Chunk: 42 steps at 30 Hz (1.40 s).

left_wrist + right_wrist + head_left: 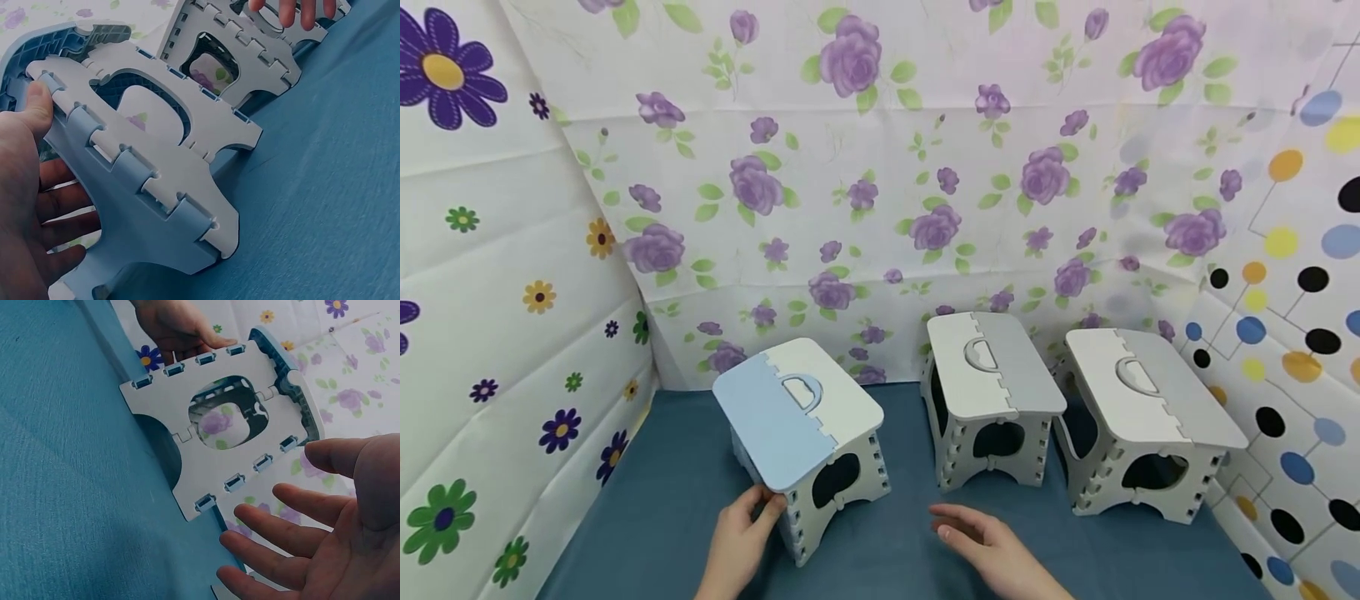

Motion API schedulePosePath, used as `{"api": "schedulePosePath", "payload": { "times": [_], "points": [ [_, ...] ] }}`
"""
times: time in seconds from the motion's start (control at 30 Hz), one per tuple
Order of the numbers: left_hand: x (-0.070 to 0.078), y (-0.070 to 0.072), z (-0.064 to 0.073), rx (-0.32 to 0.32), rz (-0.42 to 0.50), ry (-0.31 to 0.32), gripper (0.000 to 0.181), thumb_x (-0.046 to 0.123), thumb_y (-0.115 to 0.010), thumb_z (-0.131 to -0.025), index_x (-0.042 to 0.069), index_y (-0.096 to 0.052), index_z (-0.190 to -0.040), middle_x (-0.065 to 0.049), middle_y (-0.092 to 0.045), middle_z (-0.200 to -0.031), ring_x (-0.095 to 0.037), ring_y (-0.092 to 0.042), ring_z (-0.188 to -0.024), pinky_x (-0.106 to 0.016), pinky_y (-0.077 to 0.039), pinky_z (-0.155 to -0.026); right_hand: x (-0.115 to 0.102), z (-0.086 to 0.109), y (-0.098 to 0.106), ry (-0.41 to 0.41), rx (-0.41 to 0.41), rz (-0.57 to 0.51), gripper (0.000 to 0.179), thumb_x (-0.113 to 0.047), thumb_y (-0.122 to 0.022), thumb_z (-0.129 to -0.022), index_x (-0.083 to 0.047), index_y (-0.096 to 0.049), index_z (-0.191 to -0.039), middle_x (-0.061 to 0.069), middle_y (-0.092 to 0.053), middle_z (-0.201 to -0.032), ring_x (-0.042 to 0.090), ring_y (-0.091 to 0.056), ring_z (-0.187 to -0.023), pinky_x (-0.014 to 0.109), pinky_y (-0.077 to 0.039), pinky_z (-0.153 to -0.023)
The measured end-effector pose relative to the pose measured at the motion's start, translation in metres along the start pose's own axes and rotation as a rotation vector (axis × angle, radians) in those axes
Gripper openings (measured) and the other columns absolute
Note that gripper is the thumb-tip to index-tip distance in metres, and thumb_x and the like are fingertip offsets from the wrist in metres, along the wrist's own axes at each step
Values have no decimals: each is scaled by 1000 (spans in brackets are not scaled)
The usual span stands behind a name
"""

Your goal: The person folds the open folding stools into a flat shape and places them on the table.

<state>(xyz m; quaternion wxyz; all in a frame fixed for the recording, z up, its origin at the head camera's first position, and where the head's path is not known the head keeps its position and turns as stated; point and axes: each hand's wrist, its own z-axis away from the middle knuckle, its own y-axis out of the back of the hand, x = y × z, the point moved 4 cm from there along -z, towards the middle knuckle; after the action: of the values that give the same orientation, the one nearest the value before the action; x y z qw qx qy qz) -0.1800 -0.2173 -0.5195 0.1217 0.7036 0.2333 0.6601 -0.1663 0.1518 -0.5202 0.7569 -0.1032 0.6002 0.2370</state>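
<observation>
A folding step stool (775, 417) with a light blue and white top stands unfolded, at an angle, left of the middle. My left hand (741, 533) holds it at the near left corner, just below the top. In the left wrist view, the thumb (39, 103) lies on the hinged edge of the leg and the fingers (62, 203) are behind the blue side panel. My right hand (992, 550) is apart from the stool, in front and to its right. Its fingers are spread and nothing is in it, as the right wrist view shows.
Two more folding stools with white and grey tops, a middle one (992, 367) and a right one (1150, 392), stand unfolded side by side. All rest on a blue cloth-covered table (647, 500). Patterned cloths (865, 208) hang behind and at both sides.
</observation>
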Motion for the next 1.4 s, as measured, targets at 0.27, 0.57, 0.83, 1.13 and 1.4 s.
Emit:
{"api": "schedulePosePath", "payload": {
  "times": [0.27, 0.57, 0.83, 1.13, 1.4],
  "points": [
    [2, -5, 5, -49, 3, 4, 28, 34, -69, -106, 9, -69, -94, 0, -65, -84, -15, -57, -71, -34, -48, -64, 4, -2, -2, -6, -22, -47, 57, -34, -60, -112, 2, -51, -156, 25, -55, -153, 46, -53, -140, 52, -47, -114],
    [15, -27, 12, -148, 21, -49, 32, 39, -71, -104, 9, -72, -92, 1, -64, -77, -12, -54, -63, -33, -48, -59, -6, 2, 0, 17, -43, -65, 57, -34, -58, -113, 1, -50, -157, 25, -51, -157, 46, -52, -142, 51, -46, -115],
    [23, -55, 21, -249, 123, -78, 31, 38, -73, -103, 7, -76, -99, 1, -69, -82, -11, -58, -67, -31, -50, -61, -24, 1, -12, 102, -92, -85, 54, -38, -55, -114, -6, -51, -158, 23, -52, -157, 45, -50, -144, 51, -43, -119],
    [41, -92, 27, -323, 333, -138, 44, 29, -75, -104, 14, -62, -143, -6, -68, -125, -14, -69, -94, -33, -58, -78, -53, -7, -24, 187, -40, 13, 62, -47, -35, -118, -3, -47, -161, 19, -58, -153, 41, -51, -145, 64, -42, -114],
    [51, -108, 31, -284, 315, -218, 43, 26, -71, -107, 14, -62, -147, -7, -66, -136, -12, -68, -101, -32, -58, -81, -72, -20, -38, 181, 25, 20, 66, -48, -43, -116, 0, -47, -160, 20, -52, -158, 39, -48, -146, 63, -42, -114]
  ]
}}
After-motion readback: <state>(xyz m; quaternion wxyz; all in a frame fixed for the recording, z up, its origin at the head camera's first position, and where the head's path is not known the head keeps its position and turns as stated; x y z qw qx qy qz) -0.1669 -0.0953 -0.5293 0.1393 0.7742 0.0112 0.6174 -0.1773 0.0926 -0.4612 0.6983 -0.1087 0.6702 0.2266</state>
